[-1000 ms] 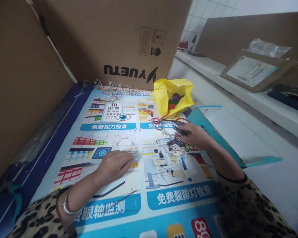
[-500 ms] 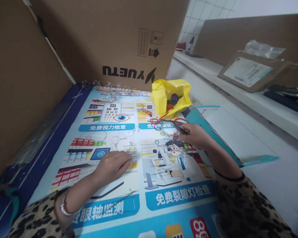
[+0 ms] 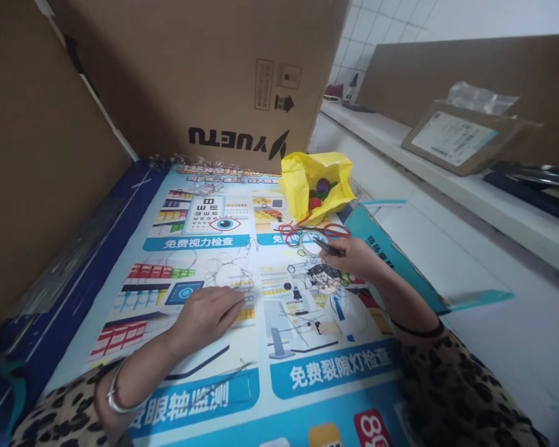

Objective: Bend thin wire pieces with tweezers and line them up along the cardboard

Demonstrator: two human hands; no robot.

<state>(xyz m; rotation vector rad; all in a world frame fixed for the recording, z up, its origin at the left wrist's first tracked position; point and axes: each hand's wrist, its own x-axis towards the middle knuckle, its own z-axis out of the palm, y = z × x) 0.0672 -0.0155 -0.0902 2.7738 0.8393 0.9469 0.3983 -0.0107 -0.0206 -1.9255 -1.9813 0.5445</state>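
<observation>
My left hand [image 3: 209,313] rests low over the poster, its fingertips pressed together; whatever is pinched there, if anything, is hidden. Just beyond it lies a loose tangle of thin wire [image 3: 228,268]. In my right hand [image 3: 356,257] is a slim dark pointed tool [image 3: 330,248], its tip directed up and left. Near that tip are a pale ring [image 3: 313,243], red-handled scissors [image 3: 338,230] and a loop of red cord [image 3: 287,233]. Behind them stands an open yellow paper bag [image 3: 294,186] with a purple ball [image 3: 323,185] and a red ball [image 3: 315,203] inside.
Cut wires [image 3: 235,380] are scattered on the printed poster [image 3: 265,323]. Cardboard boxes [image 3: 168,74] wall the back and left. A teal box flap [image 3: 377,248] borders the right. Teal-handled pliers [image 3: 16,379] lie far left. A packet [image 3: 451,136] sits on the right ledge.
My right hand has drawn the dark tool slightly back and down, away from the scissors. The left hand stays nearly still. The whole view has shifted a little.
</observation>
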